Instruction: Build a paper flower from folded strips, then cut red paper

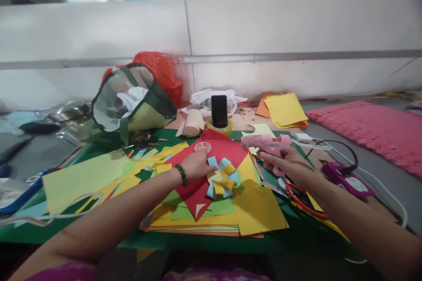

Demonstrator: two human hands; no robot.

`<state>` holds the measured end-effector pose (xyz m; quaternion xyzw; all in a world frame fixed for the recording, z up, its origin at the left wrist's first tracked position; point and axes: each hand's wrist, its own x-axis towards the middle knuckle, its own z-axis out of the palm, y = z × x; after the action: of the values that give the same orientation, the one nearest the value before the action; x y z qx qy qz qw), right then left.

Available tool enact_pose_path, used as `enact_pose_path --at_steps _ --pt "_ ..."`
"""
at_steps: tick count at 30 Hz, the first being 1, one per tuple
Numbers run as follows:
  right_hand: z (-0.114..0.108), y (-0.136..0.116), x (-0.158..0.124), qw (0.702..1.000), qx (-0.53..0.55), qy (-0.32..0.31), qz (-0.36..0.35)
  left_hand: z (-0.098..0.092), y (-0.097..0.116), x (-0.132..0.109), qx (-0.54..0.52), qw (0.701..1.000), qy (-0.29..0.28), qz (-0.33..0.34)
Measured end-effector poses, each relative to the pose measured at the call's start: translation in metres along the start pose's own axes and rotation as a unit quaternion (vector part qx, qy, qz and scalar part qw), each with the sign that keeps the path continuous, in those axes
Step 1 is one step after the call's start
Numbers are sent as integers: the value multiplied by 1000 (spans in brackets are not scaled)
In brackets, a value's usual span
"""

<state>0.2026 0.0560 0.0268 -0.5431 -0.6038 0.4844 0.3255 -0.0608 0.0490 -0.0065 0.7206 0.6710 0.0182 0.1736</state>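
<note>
My right hand is wrapped round the handle of a pink glue gun, whose nozzle points left over the red paper. My left hand, with a dark bead bracelet at the wrist, rests on the red paper with its fingers closed beside a blue and yellow paper flower. What the fingers pinch is hidden. A small round clear lid lies just beyond the left hand. The flower sits on a stack of yellow, green and red paper sheets.
Red-handled scissors lie under my right forearm. A black phone stands on a tape roll. A clear bag with green trim, loose yellow sheets, a purple device with cable and a pink mat surround the work.
</note>
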Motion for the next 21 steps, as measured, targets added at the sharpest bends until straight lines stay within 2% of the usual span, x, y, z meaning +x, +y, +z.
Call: enact_pose_path --at_steps 4,7,11,16,18,21 --pt "-1 -2 -7 1000 4 0 4 8 5 9 -36 999 -10 26" --pt "-4 0 -11 1000 -14 -7 -19 7 7 11 -66 996 -29 53" --pt "-12 -1 -16 998 -36 8 -42 -16 7 10 -113 985 -55 116" --pt "-11 -10 -21 996 -69 24 -60 -52 8 17 -108 959 -180 192" --pt "-8 -10 -20 995 -73 4 -72 -54 13 25 -80 951 -211 212" --pt "-3 -7 -17 989 -104 -31 -97 -45 23 34 -17 956 -194 217"
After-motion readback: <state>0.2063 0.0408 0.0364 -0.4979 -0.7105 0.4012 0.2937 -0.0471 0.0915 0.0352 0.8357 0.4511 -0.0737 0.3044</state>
